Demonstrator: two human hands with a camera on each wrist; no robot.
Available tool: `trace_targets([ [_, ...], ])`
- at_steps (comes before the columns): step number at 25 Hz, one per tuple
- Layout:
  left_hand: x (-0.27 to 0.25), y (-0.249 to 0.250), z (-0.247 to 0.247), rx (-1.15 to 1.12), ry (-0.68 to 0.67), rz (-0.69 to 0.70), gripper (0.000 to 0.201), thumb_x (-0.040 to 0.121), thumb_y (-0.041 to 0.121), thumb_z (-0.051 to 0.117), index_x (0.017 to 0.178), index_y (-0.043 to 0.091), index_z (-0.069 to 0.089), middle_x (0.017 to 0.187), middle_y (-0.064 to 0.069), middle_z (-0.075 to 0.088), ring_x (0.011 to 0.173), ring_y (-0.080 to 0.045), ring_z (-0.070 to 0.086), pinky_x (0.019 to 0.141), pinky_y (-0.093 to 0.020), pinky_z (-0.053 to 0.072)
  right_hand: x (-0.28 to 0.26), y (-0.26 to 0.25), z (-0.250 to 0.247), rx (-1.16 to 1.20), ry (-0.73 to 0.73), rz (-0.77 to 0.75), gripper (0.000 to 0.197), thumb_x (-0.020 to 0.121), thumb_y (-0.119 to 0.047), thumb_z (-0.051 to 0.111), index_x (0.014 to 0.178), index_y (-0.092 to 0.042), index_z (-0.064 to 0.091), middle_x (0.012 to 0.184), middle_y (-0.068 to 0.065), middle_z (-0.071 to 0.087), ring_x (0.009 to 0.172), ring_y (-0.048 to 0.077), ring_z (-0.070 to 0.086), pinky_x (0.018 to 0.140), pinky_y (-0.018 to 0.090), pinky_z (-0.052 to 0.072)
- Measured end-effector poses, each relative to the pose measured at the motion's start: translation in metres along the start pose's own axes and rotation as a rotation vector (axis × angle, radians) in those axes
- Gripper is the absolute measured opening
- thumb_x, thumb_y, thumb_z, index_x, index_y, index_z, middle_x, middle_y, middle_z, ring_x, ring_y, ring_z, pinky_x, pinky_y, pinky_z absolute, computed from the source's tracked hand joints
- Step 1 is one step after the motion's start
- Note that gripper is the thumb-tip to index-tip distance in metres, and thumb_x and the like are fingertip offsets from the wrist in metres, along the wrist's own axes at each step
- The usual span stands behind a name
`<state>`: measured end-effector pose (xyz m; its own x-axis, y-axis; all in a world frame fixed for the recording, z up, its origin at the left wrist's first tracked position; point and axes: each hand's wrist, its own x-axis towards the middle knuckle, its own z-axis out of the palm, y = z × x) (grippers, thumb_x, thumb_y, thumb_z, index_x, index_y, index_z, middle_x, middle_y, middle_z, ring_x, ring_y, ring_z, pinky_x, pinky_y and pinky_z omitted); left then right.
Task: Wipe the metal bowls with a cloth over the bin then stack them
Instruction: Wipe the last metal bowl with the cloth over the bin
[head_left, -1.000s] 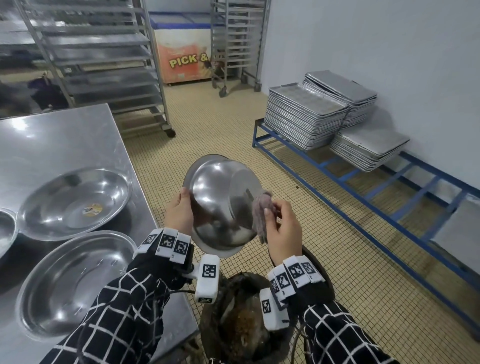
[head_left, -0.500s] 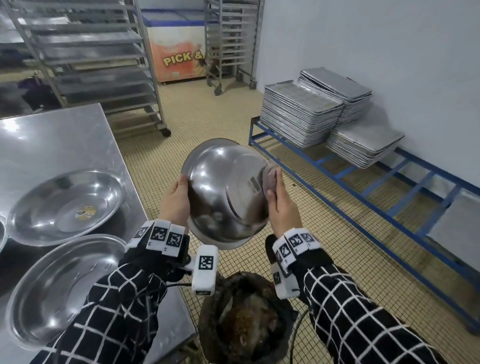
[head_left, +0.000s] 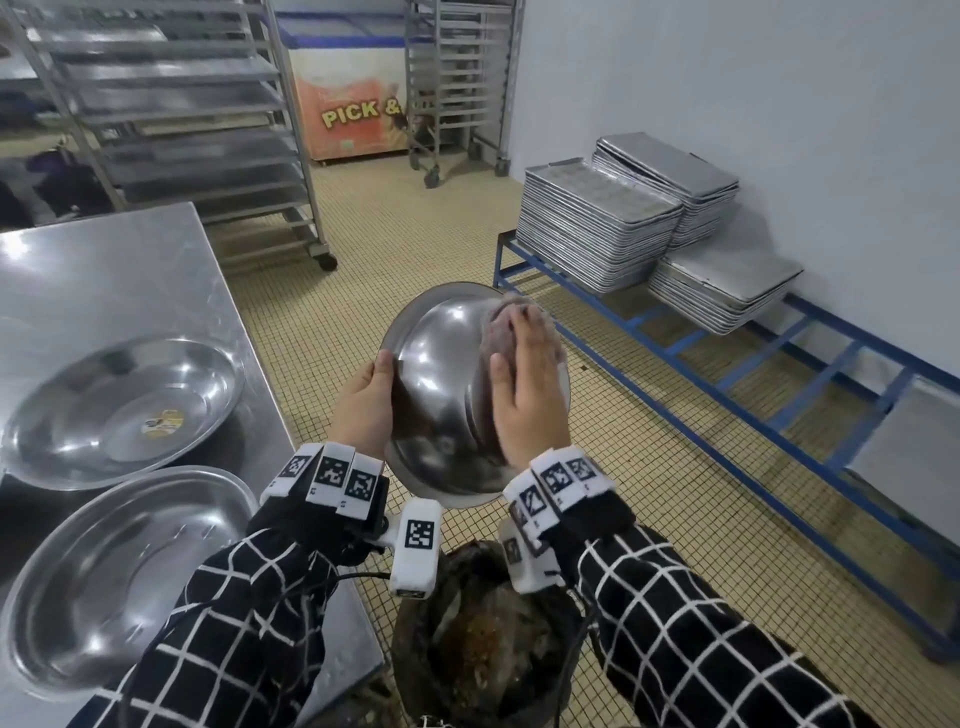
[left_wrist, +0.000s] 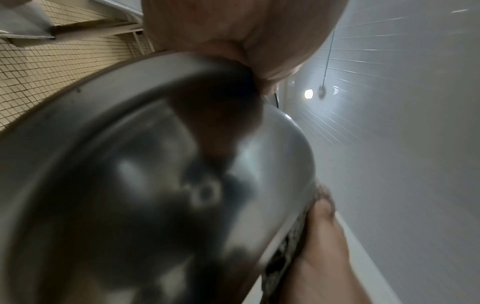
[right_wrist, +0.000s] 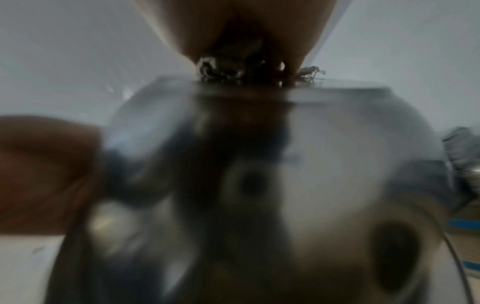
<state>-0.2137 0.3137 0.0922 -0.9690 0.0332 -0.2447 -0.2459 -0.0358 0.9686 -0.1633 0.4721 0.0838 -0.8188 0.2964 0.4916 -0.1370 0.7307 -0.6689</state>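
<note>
Pressing flat over the gray cloth (head_left: 511, 325), the right hand (head_left: 530, 395) lies with straight fingers against the upturned base of the metal bowl (head_left: 441, 395) in the head view, while the left hand (head_left: 363, 405) grips the bowl's rim on the side opposite, thumb over the edge. A second ago the cloth was bunched in curled fingers at the bowl's edge; it is now spread under the palm on the outside base, so my guess is the outer surface is being wiped. The bowl hangs above the dark bin (head_left: 483, 639), which sits just below both wrists. Left of the left hand, two more steel bowls (head_left: 119, 410) rest on the steel table (head_left: 130, 275), not yet stacked.

From the left wrist, the left hand (left_wrist: 233, 37) clamps the bowl's rim (left_wrist: 78, 107) at the top, and the cloth (left_wrist: 293, 242) shows sandwiched between the bowl's far wall and the right hand (left_wrist: 324, 257).

From the right wrist, blurred, the right hand (right_wrist: 233, 26) sits on the cloth's frayed edge (right_wrist: 221, 70) atop the bowl (right_wrist: 324, 164); the left hand (right_wrist: 44, 174) is off to the left.
</note>
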Motion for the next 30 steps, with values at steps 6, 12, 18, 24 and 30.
trace_targets([
  [6,0.009,0.0,-0.007,-0.006,0.076,-0.013,0.033,0.098,0.044,0.044,0.083,0.022,0.064,0.09,-0.002,0.065,0.095,-0.022,0.061,0.095,-0.039,0.047,-0.031,0.045,-0.024,0.117,-0.046,0.315,0.047,0.1,-0.032,0.039,0.146,-0.027,0.03,0.132,0.003,0.055,0.113,0.02,0.058,0.088,0.025,0.046],
  [12,0.01,-0.008,0.0,0.02,0.066,0.002,0.033,0.099,0.04,0.04,0.086,0.02,0.062,0.102,-0.011,0.066,0.104,-0.031,0.061,0.1,-0.05,0.045,-0.055,0.019,0.0,0.112,-0.156,0.007,0.049,0.099,-0.033,0.036,0.146,-0.038,0.02,0.149,-0.001,0.038,0.128,0.02,0.048,0.099,0.032,0.047],
  [18,0.004,-0.007,0.004,0.097,0.025,0.067,0.035,0.099,0.045,0.042,0.103,0.018,0.064,0.104,-0.006,0.066,0.102,-0.025,0.06,0.098,-0.045,0.045,0.0,0.004,-0.004,0.008,-0.016,-0.037,0.051,0.098,-0.037,0.032,0.146,-0.019,0.03,0.153,0.0,0.029,0.142,0.013,0.02,0.113,0.023,0.02],
  [24,-0.006,0.0,-0.002,0.142,-0.016,0.11,0.032,0.1,0.04,0.041,0.088,0.02,0.063,0.085,-0.003,0.065,0.081,-0.018,0.06,0.07,-0.026,0.046,-0.016,0.06,-0.048,0.064,-0.09,0.333,0.032,0.1,-0.029,0.039,0.129,-0.018,0.049,0.108,-0.006,0.061,0.103,0.015,0.061,0.075,0.018,0.045],
  [30,-0.013,-0.005,0.005,0.247,-0.135,0.122,0.036,0.1,0.044,0.039,0.095,0.02,0.066,0.085,-0.001,0.069,0.079,-0.015,0.064,0.066,-0.024,0.045,-0.039,0.036,-0.057,0.076,0.018,0.202,0.039,0.096,-0.022,0.05,0.134,-0.017,0.05,0.123,-0.009,0.058,0.112,0.003,0.054,0.088,0.004,0.042],
])
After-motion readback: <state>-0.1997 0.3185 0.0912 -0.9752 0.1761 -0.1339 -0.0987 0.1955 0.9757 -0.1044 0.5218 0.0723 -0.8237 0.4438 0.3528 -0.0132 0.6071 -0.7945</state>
